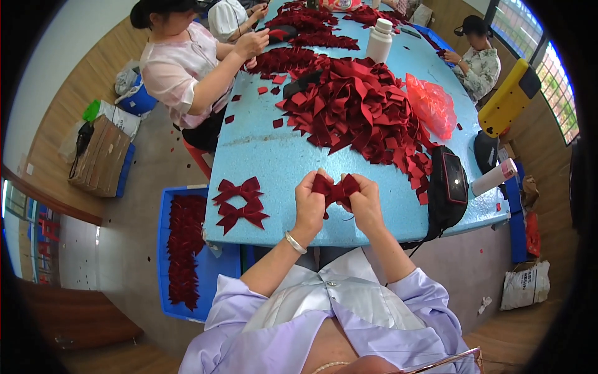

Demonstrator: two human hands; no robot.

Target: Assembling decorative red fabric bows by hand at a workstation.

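Between my two hands, above the near edge of the light blue table (286, 171), is a dark red velvet bow (336, 189). My left hand (309, 202) pinches one loop of it, with a silver bangle at the wrist. The other loop is closed in the fingers of my right hand (366, 204). Part of the bow's tails is hidden behind my fingers. Left of my hands, two finished-looking red bows (242, 213) lie on the tabletop. Beyond my hands rises a big heap of red velvet ribbon pieces (358, 106).
A blue bin (163, 249) with rows of red bows stands left, below the table. On the right are a black waist bag (447, 193), a pale bottle (494, 177) and a red plastic bag (431, 106). A white bottle (379, 41) stands farther back. Other people work along both sides.
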